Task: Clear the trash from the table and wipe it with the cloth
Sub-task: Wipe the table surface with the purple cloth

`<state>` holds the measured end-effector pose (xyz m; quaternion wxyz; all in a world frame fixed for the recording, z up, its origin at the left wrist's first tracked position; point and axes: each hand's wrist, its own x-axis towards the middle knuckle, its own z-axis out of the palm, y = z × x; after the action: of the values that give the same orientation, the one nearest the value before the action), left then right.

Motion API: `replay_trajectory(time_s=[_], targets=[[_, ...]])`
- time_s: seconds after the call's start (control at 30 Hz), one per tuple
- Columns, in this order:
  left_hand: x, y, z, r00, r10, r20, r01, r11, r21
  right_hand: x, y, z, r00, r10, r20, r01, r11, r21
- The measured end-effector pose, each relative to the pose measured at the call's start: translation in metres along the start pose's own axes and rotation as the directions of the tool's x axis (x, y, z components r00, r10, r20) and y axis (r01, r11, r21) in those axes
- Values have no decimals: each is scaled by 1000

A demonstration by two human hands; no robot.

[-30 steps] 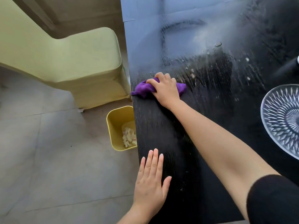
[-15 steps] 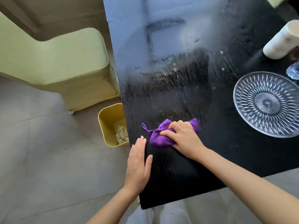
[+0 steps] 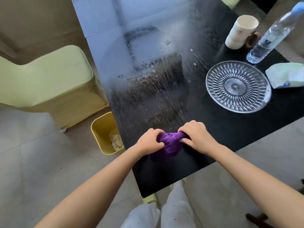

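Note:
A crumpled purple cloth (image 3: 171, 143) lies on the near part of the black table (image 3: 164, 89). My left hand (image 3: 150, 140) grips its left end and my right hand (image 3: 196, 135) grips its right end, so the cloth is bunched between them. Wet wipe streaks and small specks cover the table's middle. Beside the table's left edge a yellow trash bin (image 3: 102, 130) stands on the floor, with pale scraps inside.
A patterned glass plate (image 3: 237, 86) sits at the right, with a white cup (image 3: 241, 31), a clear water bottle (image 3: 273, 35) and a pale green packet (image 3: 287, 76) beyond it. A light green chair (image 3: 44, 84) stands left of the table. My legs are below the near corner.
My right hand dragged the cloth from the far left edge toward the near end. My left hand left the table edge and took hold of the cloth's left end.

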<state>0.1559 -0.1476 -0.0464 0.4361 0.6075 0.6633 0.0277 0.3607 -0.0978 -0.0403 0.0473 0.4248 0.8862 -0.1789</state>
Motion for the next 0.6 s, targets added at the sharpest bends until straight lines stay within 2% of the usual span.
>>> replay_trajectory(time_s=[0.03,0.1,0.2,0.3,0.37,0.43,0.5,0.6], targets=[[1,3,-5,999,5,50,-5,1000,11,-1,0,-2,1000,19,3,-19,999,39],[-1,9,-15,995,48,89,-53,997,52,-5,0,-14,997,73,17,-75,969,236],[-3,23,-31,988,145,47,-145,989,-2,-17,6,-43,987,158,39,-157,859,488],[-4,48,-50,984,181,-1,-179,971,-160,-28,20,-70,972,231,36,-219,847,485],[-4,66,-61,972,236,-7,-233,955,-182,-36,26,-89,968,251,-3,-223,864,452],[-3,83,-71,958,286,-22,-285,937,-201,-46,30,-111,957,285,-57,-221,842,492],[-4,98,-82,945,325,-24,-320,912,-257,-60,31,-134,939,337,-67,-225,752,620],[-5,122,-95,916,396,70,-340,855,-391,-80,31,-161,925,375,-59,-183,577,796]])
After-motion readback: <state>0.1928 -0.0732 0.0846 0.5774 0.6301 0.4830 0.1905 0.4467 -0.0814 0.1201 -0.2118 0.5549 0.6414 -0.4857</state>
